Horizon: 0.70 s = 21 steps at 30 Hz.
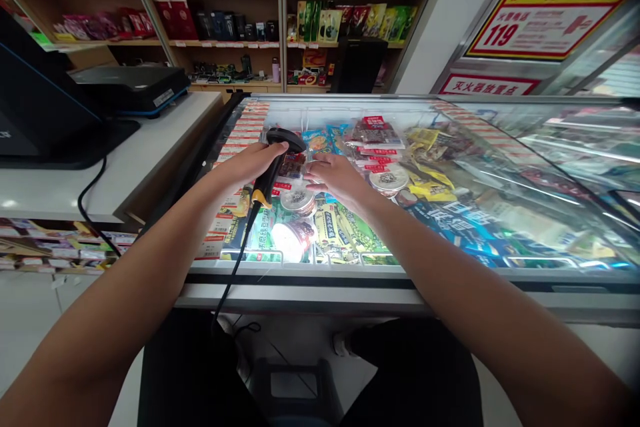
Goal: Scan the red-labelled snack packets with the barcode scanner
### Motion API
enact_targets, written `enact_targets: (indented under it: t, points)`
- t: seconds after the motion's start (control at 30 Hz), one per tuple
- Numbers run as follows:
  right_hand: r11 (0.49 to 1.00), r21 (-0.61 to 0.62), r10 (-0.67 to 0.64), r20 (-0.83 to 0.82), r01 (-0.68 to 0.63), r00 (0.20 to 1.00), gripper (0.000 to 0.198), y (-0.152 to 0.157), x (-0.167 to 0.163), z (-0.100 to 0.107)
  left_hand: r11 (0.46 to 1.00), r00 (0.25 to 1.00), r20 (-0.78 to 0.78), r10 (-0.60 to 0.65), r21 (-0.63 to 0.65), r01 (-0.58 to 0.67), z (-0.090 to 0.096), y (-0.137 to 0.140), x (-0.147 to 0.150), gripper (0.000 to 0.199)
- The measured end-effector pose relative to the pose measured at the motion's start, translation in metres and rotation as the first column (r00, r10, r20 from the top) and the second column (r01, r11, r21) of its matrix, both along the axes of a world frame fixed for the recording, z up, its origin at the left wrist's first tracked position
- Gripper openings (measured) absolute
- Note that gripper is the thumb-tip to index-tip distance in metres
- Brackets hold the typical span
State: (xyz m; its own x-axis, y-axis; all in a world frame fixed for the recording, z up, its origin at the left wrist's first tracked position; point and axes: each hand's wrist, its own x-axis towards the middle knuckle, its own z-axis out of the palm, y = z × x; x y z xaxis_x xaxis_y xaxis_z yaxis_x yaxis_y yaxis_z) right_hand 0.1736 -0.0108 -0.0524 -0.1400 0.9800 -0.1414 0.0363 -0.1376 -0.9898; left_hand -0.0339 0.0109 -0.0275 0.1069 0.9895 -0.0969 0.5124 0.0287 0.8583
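Observation:
My left hand [256, 161] is closed around a black barcode scanner [266, 180] with a yellow-orange end, its thumb lying near the wide scanner head. The cable runs down from the handle over the freezer's front edge. My right hand [336, 177] is just to the right of the scanner, fingers apart and pointing left. Between the two hands shows a clear pack of dark food [291, 168] with a red label; whether my right fingertips touch it I cannot tell. Below lie round tubs [297, 200] and green packets [334, 227] in the glass-topped freezer [320, 273].
A white counter [165, 147] on the left carries a black screen [45, 100] and a scale [135, 87]. Shelves of boxed goods [220, 13] line the back. Yellow packs [430, 177] and blue packs [460, 227] lie in the freezer's right part. A stool [295, 383] stands below.

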Motion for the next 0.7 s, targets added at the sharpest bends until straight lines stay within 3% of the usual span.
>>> enact_targets:
  t: [0.13,0.27,0.5,0.7]
  points:
    - [0.997,0.010,-0.077,-0.041,0.077,0.996,0.033,0.007,0.001,-0.004,1.000,1.000,0.017,-0.005,-0.029,0.005,0.002,-0.006,0.008,0.068]
    - [0.992,0.075,-0.099,-0.006,0.099,0.995,0.009,0.010,0.004,-0.002,0.998,0.989,0.138,-0.048,0.046,0.042,0.000,-0.014,0.016,0.063]
    - [0.905,0.333,-0.248,-0.091,0.264,0.964,0.029,0.022,0.031,0.014,0.977,0.950,0.289,-0.118,0.205,0.059,0.015,-0.030,0.025,0.049]
    - [0.858,0.403,-0.280,-0.151,0.318,0.948,0.029,0.032,0.048,0.020,0.994,0.919,0.384,-0.089,0.091,0.058,0.024,-0.041,0.028,0.052]
